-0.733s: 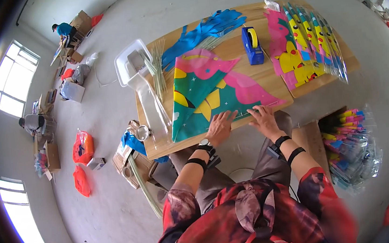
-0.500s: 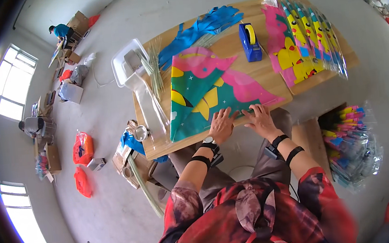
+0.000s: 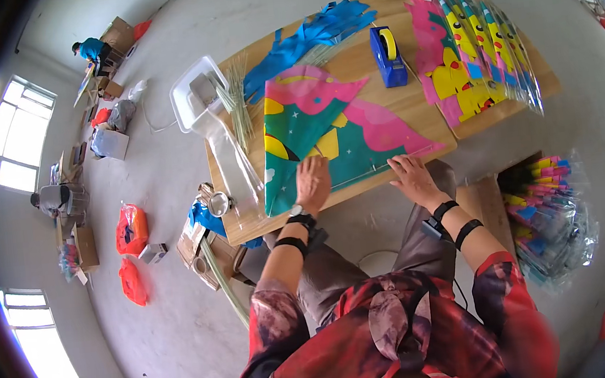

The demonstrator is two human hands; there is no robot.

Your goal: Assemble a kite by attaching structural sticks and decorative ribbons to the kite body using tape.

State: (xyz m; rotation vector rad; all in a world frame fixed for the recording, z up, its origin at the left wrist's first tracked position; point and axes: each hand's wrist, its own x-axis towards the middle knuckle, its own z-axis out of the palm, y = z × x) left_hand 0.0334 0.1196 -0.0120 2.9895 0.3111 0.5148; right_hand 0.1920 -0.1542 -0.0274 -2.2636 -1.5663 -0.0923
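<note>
Printed sheet (image 3: 311, 126) folded over, flat on the wooden table (image 3: 415, 110), unsleeved, so seemingly part-worked; thin pale strip along its near edge. Left hand (image 3: 313, 181) on it, fingers together, grip unclear; right hand (image 3: 412, 177) at that edge, fingers apart. Slim clear-sleeved pieces (image 3: 473, 34), apparently done, lie at right; similar bundle (image 3: 549, 220) below.

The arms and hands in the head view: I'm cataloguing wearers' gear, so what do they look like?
The left hand and right hand are ungloved. Each forearm wears two narrow black bands and a small dark boxy device. A round, pale-faced watch sits on the left wrist. Mottled red-and-dark fabric sleeves end near the elbows.
</note>
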